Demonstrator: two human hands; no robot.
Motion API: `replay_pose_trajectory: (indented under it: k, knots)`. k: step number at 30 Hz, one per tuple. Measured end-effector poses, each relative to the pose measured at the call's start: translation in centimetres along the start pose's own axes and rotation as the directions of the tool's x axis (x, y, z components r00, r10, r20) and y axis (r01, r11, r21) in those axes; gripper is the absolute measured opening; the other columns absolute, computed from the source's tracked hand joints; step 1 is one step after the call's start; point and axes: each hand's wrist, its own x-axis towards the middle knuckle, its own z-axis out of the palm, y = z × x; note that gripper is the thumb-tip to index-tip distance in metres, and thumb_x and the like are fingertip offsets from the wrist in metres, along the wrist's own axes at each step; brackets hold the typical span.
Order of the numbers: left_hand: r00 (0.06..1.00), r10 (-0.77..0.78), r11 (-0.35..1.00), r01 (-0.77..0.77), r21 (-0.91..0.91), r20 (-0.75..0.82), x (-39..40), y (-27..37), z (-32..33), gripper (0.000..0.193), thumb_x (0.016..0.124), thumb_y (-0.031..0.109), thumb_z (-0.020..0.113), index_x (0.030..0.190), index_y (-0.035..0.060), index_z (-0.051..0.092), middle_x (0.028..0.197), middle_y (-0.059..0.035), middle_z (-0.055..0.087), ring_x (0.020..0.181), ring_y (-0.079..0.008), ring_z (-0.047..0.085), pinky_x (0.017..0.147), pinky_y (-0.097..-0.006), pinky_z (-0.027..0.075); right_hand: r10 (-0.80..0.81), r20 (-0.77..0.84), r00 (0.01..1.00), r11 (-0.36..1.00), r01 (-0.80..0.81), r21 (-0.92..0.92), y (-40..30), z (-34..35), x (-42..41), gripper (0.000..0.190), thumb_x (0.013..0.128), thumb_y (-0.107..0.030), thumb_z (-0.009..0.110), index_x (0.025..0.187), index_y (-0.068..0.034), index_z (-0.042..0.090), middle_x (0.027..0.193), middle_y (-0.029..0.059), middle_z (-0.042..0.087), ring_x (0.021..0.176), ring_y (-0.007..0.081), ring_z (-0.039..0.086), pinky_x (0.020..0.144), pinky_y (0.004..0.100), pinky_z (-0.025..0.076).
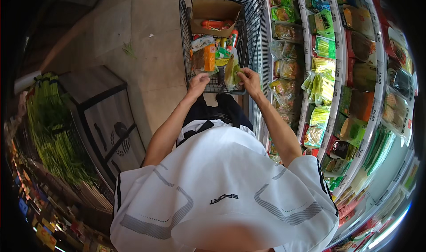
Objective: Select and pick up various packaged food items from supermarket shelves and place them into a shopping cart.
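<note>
My left hand [199, 82] pinches the clear lower edge of an orange-and-clear plastic food packet [209, 57] with brown contents. It is held over a black wire shopping cart [183, 35]. In my right hand [250, 80] is a clear plastic bag of yellow-green vegetables [231, 72], gripped at its side and hanging upright near the cart's right side. Beyond the packets, a cardboard box [216, 9] with red-orange wrapped items [213, 25] stands in the cart. Several red, yellow and green packages [223, 45] lie before it, partly covered by the packets.
Refrigerated shelves [301, 9] of packaged foods rise close on my right, with a metal grille [261, 49] along their base. To my left, bundled leafy greens [55, 118] lie beside a grey, black-framed stand [106, 118]. A loose green scrap [129, 50] is on the tiled floor [156, 59].
</note>
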Motion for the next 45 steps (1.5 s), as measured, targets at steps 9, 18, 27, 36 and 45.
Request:
replay_pose_trajectory:
  k: [9,18,27,36,45]
  knots:
    - [0.985,-0.128,0.991,0.133,0.036,-0.112,-1.4,-4.5,-7.1,0.038,0.083,0.023,0.059,0.115,0.0035,0.056,0.099,-0.0073,0.061,0.091,-0.0153,0.057,0.076,-0.0289,0.046,-0.136,0.331,0.934,0.894,0.260,-0.365,1.0,3.8,2.9,0.017,0.082,-0.013,0.058,0.093,-0.001,0.064,0.074,0.0151,0.062,0.066,0.0250,0.060,0.064,0.0339,0.047]
    - [0.975,-0.097,0.995,0.092,-0.034,-0.202,-2.4,-5.7,-6.7,0.031,0.083,0.019,0.059,0.107,-0.0006,0.060,0.091,-0.0099,0.064,0.085,-0.0167,0.060,0.077,-0.0273,0.046,0.022,0.469,0.883,0.826,0.248,-0.507,4.7,7.9,5.9,0.021,0.081,-0.018,0.058,0.094,-0.002,0.064,0.078,0.0175,0.064,0.072,0.0312,0.062,0.068,0.0377,0.047]
    - [0.981,-0.120,0.992,0.125,0.024,-0.152,-2.8,-6.0,-7.1,0.032,0.083,0.019,0.059,0.109,-0.0002,0.059,0.096,-0.0128,0.064,0.090,-0.0192,0.060,0.080,-0.0292,0.047,0.064,0.065,0.996,0.750,-0.005,-0.662,9.0,8.4,5.5,0.021,0.080,-0.021,0.057,0.095,-0.010,0.067,0.087,0.0174,0.065,0.084,0.0347,0.062,0.076,0.0391,0.049]
    - [0.990,0.002,0.959,0.037,0.282,-0.139,-0.3,-5.9,-6.2,0.041,0.081,0.019,0.060,0.116,-0.0011,0.052,0.100,-0.0181,0.062,0.094,-0.0265,0.060,0.083,-0.0332,0.045,-0.354,-0.206,0.912,0.633,0.071,-0.771,5.6,3.3,2.8,0.030,0.079,-0.012,0.053,0.107,-0.004,0.060,0.127,0.0217,0.045,0.114,0.0407,0.043,0.091,0.0459,0.040]
    - [0.995,-0.077,0.844,0.035,0.535,0.057,2.6,-6.0,-6.5,0.049,0.078,0.023,0.057,0.122,0.0027,0.046,0.113,-0.0229,0.056,0.106,-0.0387,0.053,0.089,-0.0407,0.042,-0.208,-0.533,0.820,0.833,-0.137,-0.536,12.0,2.6,-1.2,0.068,0.077,-0.020,0.057,0.131,0.010,0.029,0.132,0.0348,0.032,0.119,0.0475,0.035,0.099,0.0485,0.032]
